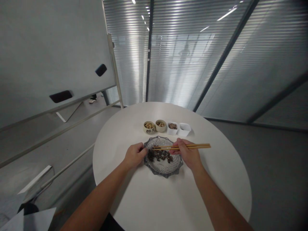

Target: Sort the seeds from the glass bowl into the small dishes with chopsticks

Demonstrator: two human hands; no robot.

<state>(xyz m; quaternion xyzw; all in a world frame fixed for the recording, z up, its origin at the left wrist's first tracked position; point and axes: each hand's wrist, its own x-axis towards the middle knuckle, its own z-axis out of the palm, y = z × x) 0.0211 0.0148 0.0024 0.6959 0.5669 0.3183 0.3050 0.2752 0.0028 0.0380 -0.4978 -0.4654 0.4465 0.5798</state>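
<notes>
Round white worktop [149, 205] carries 4 small cups [160, 125] and a glass plate [163, 171] of dark beans [160, 156]. Right grip [186, 155] pinches wooden chopsticks [192, 146]; left hand [134, 156] curls at the plate's rim.

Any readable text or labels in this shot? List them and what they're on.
Dark brush-style characters on the cream cup at the left end of the row: too small and blurred to read. No other legible text anywhere, whiteboard included.
</notes>
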